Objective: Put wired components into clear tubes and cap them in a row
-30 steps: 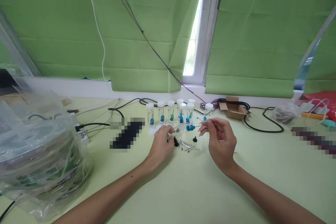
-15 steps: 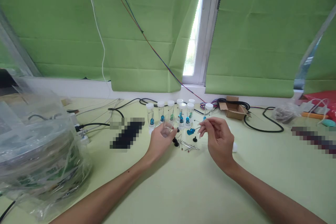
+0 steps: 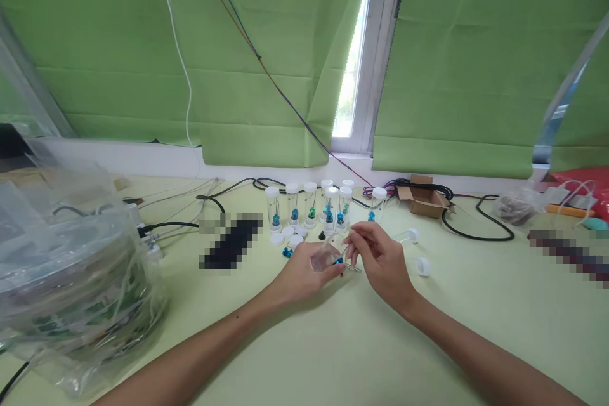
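Note:
My left hand [image 3: 301,274] is wrapped round a clear plastic tube [image 3: 322,256], its open end facing right. My right hand [image 3: 384,261] pinches a thin bent metal rod [image 3: 345,250] close to that end. A small blue piece [image 3: 339,261] shows at the tube, seemingly on the rod; whether it is inside, I cannot tell. Behind my hands stand several white-capped clear tubes [image 3: 311,208] with blue or green pieces inside. Loose white caps [image 3: 288,232] and another blue piece [image 3: 287,252] lie beyond my left hand. A black piece [image 3: 322,236] stands near the tubes.
Right of my right hand lie another clear tube [image 3: 403,236] and a white cap [image 3: 422,266]. A bagged reel [image 3: 71,292] fills the left side. Black cables [image 3: 476,238] and an open cardboard box [image 3: 427,204] lie at the back.
My right hand has moved left and down with the rod and blue piece, to the tube's mouth. My left hand has moved right and slightly down, tilting the tube over.

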The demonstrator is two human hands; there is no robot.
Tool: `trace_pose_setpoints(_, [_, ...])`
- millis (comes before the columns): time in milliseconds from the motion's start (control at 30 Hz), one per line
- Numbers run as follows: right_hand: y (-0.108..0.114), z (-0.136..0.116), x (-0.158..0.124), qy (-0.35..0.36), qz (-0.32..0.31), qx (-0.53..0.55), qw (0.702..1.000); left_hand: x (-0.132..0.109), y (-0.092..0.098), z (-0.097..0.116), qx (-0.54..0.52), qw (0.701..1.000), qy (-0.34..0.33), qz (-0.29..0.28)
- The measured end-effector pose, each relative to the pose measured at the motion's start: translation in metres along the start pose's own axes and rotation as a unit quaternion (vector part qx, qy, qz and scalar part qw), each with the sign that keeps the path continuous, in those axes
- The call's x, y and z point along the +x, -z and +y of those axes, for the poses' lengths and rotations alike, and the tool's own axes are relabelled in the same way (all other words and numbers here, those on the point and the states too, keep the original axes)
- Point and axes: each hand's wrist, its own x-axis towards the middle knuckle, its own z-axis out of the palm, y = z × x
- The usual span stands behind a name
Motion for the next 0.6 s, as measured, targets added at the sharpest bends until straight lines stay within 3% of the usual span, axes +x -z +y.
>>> trace_pose_setpoints(100, [0.004,0.002,0.004,0.007,0.02,-0.055,0.998,0.003,0.001,-0.002,-0.031,0.999,0.022,0.02])
trace_pose_setpoints(167, [0.01,0.009,0.009,0.025,0.02,-0.151,0.988,0.005,0.001,-0.004,-0.074,0.996,0.044,0.038])
trace_pose_setpoints(267, [0.018,0.024,0.014,0.058,-0.054,-0.31,0.947,0.008,0.004,-0.007,-0.145,0.984,0.074,0.066])
trace_pose_setpoints(433, [0.022,0.043,0.014,0.003,-0.196,-0.451,0.871,0.012,0.007,-0.009,-0.295,0.943,0.128,0.081])
trace_pose_setpoints(600, [0.019,0.047,0.013,-0.029,-0.242,-0.459,0.854,0.014,0.005,-0.014,-0.426,0.88,0.189,0.091])
